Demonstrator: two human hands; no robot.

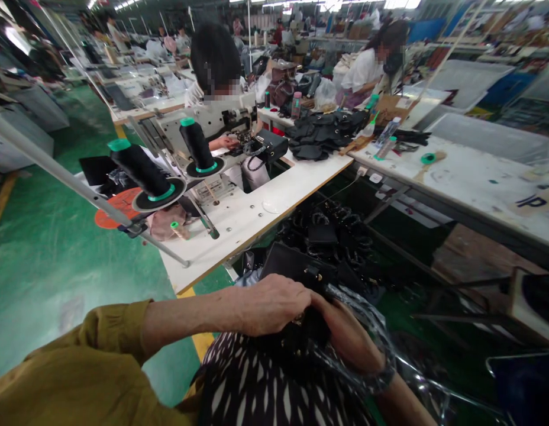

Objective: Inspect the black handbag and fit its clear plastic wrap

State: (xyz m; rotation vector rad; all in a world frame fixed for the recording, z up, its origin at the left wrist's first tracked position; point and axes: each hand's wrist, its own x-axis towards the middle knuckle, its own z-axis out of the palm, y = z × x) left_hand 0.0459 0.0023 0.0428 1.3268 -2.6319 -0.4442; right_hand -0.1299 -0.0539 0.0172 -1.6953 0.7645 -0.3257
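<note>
My left hand [268, 305] is curled over the top of a small black handbag [301, 269] with a gold clasp, resting in my lap. My right hand [345, 334] grips the same bag from the right, its fingers closed. A clear plastic bag [372, 322] wraps round my right wrist and the lower part of the handbag. The bottom of the handbag is hidden behind my hands.
A white sewing table [257, 207] ahead carries two black thread spools [197, 145] and a sewing machine [212, 118], where another person sews a black bag. A heap of black bags [332, 231] lies below. More black pieces [323, 133] cover the right worktable.
</note>
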